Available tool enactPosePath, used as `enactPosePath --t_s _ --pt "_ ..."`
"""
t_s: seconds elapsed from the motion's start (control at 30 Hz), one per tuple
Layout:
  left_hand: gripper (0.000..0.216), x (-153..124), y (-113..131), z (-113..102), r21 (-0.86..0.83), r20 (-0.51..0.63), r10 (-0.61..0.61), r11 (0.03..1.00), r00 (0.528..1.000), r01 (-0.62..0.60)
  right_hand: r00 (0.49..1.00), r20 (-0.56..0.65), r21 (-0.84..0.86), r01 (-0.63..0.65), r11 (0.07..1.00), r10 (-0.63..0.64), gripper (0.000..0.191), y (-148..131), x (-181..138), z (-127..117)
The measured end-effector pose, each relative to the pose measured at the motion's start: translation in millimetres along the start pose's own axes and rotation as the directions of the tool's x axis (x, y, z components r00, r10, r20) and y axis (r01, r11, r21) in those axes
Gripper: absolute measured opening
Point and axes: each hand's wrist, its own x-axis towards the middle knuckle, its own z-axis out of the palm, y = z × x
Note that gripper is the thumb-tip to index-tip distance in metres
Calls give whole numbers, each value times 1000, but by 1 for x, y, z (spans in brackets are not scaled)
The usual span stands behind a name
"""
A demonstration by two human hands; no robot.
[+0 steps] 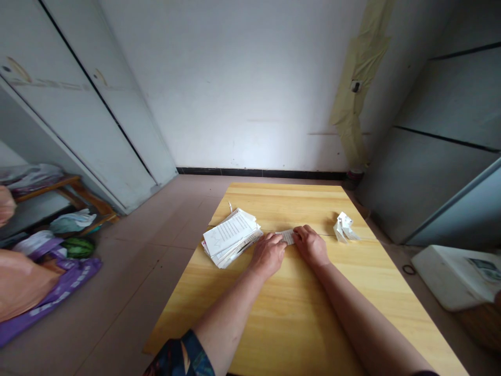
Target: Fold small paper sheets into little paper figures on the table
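Together, curled fingers of the left hand [269,255] and right hand [311,247] meet opposite ends of a printed paper strip [288,237], any pinch hidden. Its long axis runs sideways, roughly along the table's [289,318] far edge; stacked sheets [230,233] lie by the left edge, crumpled paper [343,227] toward the right.

Free tabletop [291,201] beyond, paper stack [233,236] leftward

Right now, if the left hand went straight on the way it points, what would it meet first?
Probably the small printed paper, close against the left hand; beyond it, perhaps the right hand.
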Motion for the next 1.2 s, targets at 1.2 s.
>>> enactPosePath --t_s 1.2 --pt "19 -1 -13 -2 -67 -34 -42 997 999 40 896 35 -3 443 896 -443 32 2 -17 -14"
